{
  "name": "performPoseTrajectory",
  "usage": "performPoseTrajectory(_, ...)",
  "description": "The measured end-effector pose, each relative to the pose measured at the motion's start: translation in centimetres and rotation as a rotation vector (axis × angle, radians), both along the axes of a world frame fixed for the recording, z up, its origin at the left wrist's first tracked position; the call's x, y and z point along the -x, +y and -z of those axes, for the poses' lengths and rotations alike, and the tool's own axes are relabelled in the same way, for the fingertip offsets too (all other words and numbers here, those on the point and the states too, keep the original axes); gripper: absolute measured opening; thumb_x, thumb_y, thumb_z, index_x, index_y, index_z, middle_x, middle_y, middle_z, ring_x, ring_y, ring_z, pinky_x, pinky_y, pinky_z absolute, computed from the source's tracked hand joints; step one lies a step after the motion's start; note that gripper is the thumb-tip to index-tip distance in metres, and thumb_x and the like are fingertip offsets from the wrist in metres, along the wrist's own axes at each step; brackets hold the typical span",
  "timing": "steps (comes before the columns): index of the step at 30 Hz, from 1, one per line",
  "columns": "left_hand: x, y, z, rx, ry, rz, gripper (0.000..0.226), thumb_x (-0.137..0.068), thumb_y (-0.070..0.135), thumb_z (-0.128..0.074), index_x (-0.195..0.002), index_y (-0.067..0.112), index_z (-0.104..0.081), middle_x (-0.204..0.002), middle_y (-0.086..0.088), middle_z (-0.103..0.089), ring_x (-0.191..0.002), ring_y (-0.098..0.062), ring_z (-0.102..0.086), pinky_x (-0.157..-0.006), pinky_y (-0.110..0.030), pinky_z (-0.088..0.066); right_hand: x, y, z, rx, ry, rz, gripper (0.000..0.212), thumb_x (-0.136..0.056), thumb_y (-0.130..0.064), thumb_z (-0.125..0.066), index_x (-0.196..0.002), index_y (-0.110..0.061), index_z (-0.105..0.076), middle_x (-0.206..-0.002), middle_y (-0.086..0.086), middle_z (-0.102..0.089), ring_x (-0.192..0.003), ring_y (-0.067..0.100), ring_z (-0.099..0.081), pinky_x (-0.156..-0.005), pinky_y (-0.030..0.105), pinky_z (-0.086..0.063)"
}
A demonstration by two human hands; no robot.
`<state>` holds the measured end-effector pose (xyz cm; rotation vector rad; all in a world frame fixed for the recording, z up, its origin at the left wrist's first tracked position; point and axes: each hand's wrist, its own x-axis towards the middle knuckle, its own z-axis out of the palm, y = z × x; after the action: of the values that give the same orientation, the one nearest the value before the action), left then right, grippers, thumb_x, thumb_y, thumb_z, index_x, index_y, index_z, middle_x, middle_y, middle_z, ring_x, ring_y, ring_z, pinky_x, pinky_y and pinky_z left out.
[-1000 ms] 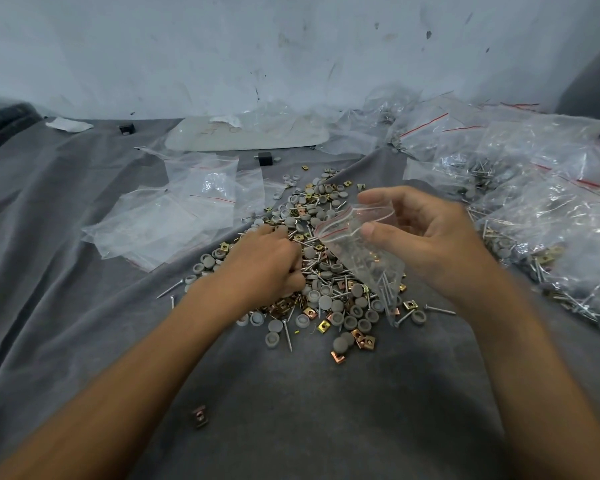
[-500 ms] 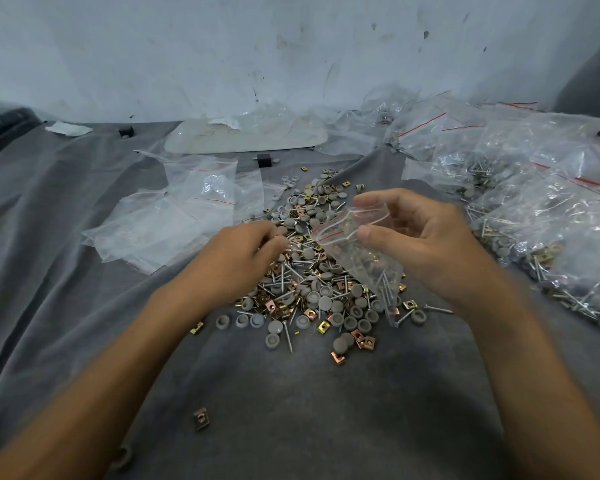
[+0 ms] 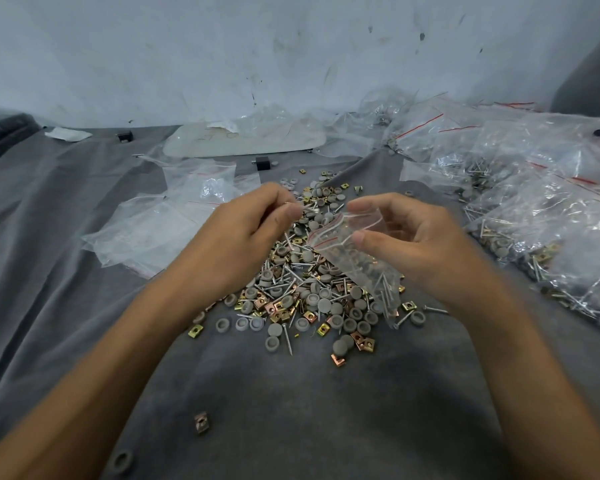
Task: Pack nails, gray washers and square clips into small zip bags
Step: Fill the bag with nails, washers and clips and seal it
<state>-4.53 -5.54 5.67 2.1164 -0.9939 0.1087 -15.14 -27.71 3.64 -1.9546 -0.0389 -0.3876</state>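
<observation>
Your right hand (image 3: 413, 244) grips a small zip bag (image 3: 357, 258) by its open mouth, above the pile (image 3: 309, 292) of nails, gray washers and square clips on the gray cloth (image 3: 291, 410). Nails and washers show inside it. Your left hand (image 3: 250, 233), also above the pile, pinches a nail (image 3: 288, 240) near the bag's mouth. Empty bags (image 3: 167, 223) lie left of the pile, filled bags (image 3: 541, 216) right of it.

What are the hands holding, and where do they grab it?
The right hand holds a small zip bag by its open top. The left hand pinches what looks like a nail near its top.
</observation>
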Motion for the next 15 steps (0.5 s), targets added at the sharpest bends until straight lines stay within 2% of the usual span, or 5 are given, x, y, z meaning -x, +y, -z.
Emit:
performPoseTrajectory(2,0.6,-0.6,-1.0,-0.049,-0.008,0.06,0.017,-0.103,0.039,-0.051,-0.095,0.028,-0.061,-0.076,0.011,-0.059,-0.065,-0.004,-0.051,-0.057,-0.016,-0.036,0.1,0.1,-0.1,0.011,0.0,0.002,0.03,-0.088,-0.03,-0.079,-0.114,-0.043,-0.071,-0.104,-0.006,-0.074,-0.097,0.007,-0.07,-0.086,0.022,-0.058)
performPoseTrajectory(6,0.7,-1.6,-2.2,-0.186,0.0,0.088,0.019,-0.102,0.039,-0.053,-0.096,0.025,-0.066,-0.064,0.022,-0.056,-0.056,0.001,-0.049,-0.052,-0.015,-0.034,0.1,0.1,-0.2,0.018,-0.002,0.008,0.03,-0.088,-0.029,-0.079,-0.114,-0.041,-0.072,-0.102,-0.005,-0.074,-0.097,0.007,-0.07,-0.088,0.026,-0.058)
performPoseTrajectory(10,0.4,-2.1,-2.4,-0.268,-0.01,0.091,0.02,-0.101,0.039,-0.056,-0.098,0.025,-0.071,-0.059,0.021,-0.055,-0.056,0.005,-0.05,-0.052,-0.014,-0.034,0.2,0.2,-0.4,0.0,0.0,0.005,0.029,-0.087,-0.026,-0.079,-0.113,-0.039,-0.072,-0.104,-0.002,-0.074,-0.098,0.01,-0.07,-0.093,0.035,-0.058)
performPoseTrajectory(13,0.3,-1.9,-2.7,-0.3,-0.003,0.111,0.021,-0.1,0.04,-0.056,-0.101,0.028,-0.073,-0.065,0.024,-0.059,-0.058,0.002,-0.052,-0.053,-0.014,-0.035,0.3,0.3,-0.6,0.0,0.004,0.008,0.029,-0.087,-0.025,-0.078,-0.114,-0.037,-0.072,-0.105,-0.004,-0.074,-0.099,0.009,-0.07,-0.095,0.035,-0.057)
performPoseTrajectory(15,0.1,-1.9,-2.8,-0.315,-0.007,0.125,0.021,-0.099,0.042,-0.057,-0.106,0.031,-0.073,-0.072,0.016,-0.066,-0.064,-0.001,-0.058,-0.058,-0.02,-0.041,0.3,0.4,-0.7,0.0,0.013,0.01,0.03,-0.088,-0.023,-0.078,-0.115,-0.035,-0.072,-0.105,-0.003,-0.074,-0.1,0.01,-0.07,-0.096,0.037,-0.056)
